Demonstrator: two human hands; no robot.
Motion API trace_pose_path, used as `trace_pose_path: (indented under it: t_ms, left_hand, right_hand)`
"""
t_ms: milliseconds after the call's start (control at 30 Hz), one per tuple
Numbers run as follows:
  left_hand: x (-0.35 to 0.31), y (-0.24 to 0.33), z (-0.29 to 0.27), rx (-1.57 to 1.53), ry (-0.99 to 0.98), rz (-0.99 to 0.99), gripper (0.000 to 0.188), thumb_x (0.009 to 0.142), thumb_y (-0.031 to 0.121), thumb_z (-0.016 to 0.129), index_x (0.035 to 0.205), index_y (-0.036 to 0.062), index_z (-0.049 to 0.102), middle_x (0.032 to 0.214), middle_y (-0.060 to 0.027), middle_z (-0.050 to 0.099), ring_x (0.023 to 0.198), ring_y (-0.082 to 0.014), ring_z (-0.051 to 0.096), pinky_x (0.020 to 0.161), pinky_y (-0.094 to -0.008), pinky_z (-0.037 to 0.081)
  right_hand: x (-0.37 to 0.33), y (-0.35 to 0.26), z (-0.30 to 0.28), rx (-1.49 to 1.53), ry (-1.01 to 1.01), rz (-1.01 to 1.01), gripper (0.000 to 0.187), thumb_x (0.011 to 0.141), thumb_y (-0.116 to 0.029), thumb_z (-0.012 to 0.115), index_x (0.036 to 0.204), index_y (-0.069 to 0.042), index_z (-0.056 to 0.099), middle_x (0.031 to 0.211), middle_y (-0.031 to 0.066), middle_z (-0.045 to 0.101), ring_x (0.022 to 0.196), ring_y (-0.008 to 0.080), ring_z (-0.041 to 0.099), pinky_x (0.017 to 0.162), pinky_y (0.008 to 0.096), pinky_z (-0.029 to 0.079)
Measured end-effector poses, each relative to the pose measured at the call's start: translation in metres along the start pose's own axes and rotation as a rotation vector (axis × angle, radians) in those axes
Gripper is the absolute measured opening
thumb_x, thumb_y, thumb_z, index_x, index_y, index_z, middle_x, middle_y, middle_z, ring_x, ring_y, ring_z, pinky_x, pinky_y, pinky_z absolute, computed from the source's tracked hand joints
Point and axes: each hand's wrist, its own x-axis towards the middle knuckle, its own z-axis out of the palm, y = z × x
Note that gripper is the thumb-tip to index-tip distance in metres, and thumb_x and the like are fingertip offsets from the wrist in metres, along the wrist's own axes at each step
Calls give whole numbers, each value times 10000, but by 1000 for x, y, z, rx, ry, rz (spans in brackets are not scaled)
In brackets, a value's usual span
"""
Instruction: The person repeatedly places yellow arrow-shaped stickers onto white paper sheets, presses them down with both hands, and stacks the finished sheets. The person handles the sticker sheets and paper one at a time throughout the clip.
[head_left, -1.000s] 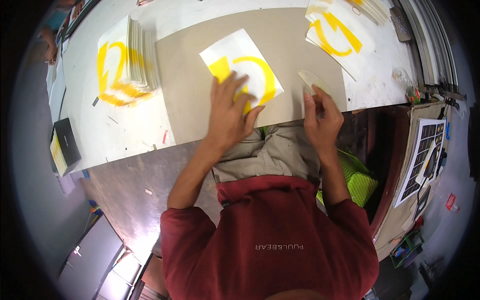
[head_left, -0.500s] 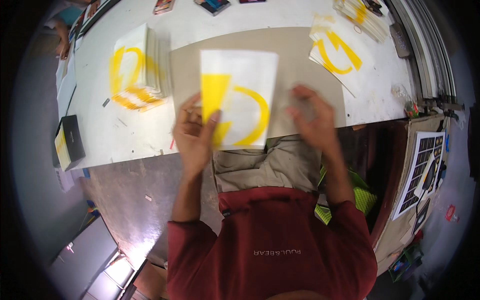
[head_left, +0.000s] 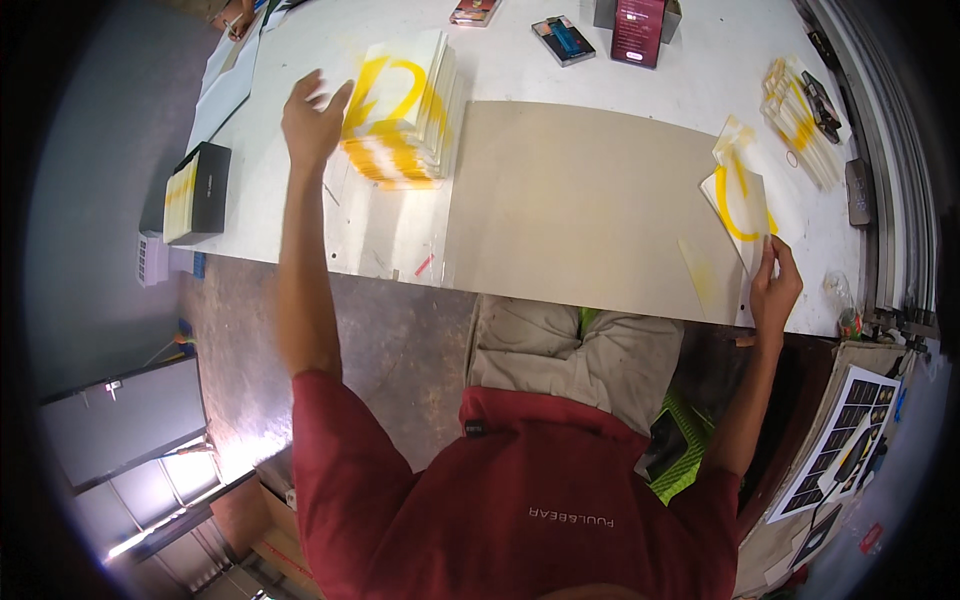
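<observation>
My left hand (head_left: 316, 118) is open at the left edge of a tall stack of white paper pieces with yellow marks (head_left: 395, 95). Nothing shows between its spread fingers. Over on the right, my right hand (head_left: 775, 288) pinches the lower corner of a thin, see-through-looking sheet (head_left: 755, 205). That sheet lies against a small fanned pile of white pieces bearing a yellow curve (head_left: 732, 212) and partly covers it. A large beige board (head_left: 580, 200) lies flat on the table between my hands.
A black box of white and yellow pieces (head_left: 210, 190) stands at the table's left. At the back are a phone (head_left: 637, 32) and a dark packet (head_left: 563, 40). Another pile (head_left: 795, 120) with a black tool (head_left: 820, 105) lies far right, near metal rails (head_left: 885, 170).
The white piece with yellow marks has left my left hand, which moved left to the tall stack. My right hand moved right and now pinches a sheet. The view has shifted.
</observation>
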Motion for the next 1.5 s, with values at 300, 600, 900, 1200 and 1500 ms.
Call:
trace_pose_path:
  t_ms: [300,600,900,1200,1500]
  left_hand:
    - [-231,154,50,-1258,-724,-548,454,1021,321,659,1329,-8,610,1183,-116,710,1090,-157,651,954,-345,513]
    - [-252,151,51,-1280,-772,-779,316,1063,247,608,1193,-34,672,1078,-70,735,950,-120,691,846,-291,541]
    - [-259,159,46,-1342,-687,-785,320,1057,255,624,1175,-35,692,1087,-72,742,965,-115,680,850,-289,538]
    - [-262,153,38,-1179,-625,-419,275,1026,216,669,1139,-31,711,1062,-67,750,924,-123,689,832,-299,548]
    - [-264,135,59,-1317,-706,-744,330,1083,244,561,1091,-50,711,1034,-61,752,895,-102,687,783,-275,552]
  right_hand:
    - [-84,-111,33,184,6,-691,169,929,-6,654,1091,-15,702,1221,189,720,1222,315,672,1132,581,382]
    - [-81,-129,51,883,-224,286,505,960,-84,707,1417,30,526,1381,191,608,1234,284,622,1104,449,432]
    - [-79,-140,50,1089,-451,545,391,968,-25,695,1329,52,565,1054,81,694,886,97,636,769,254,527]
    - [-85,-105,51,1450,-407,477,147,961,-19,696,1095,9,645,990,47,661,861,99,606,819,256,483]
    - [-73,-73,18,1641,-482,96,92,952,-32,665,1024,-12,610,966,90,666,865,163,606,849,324,470]
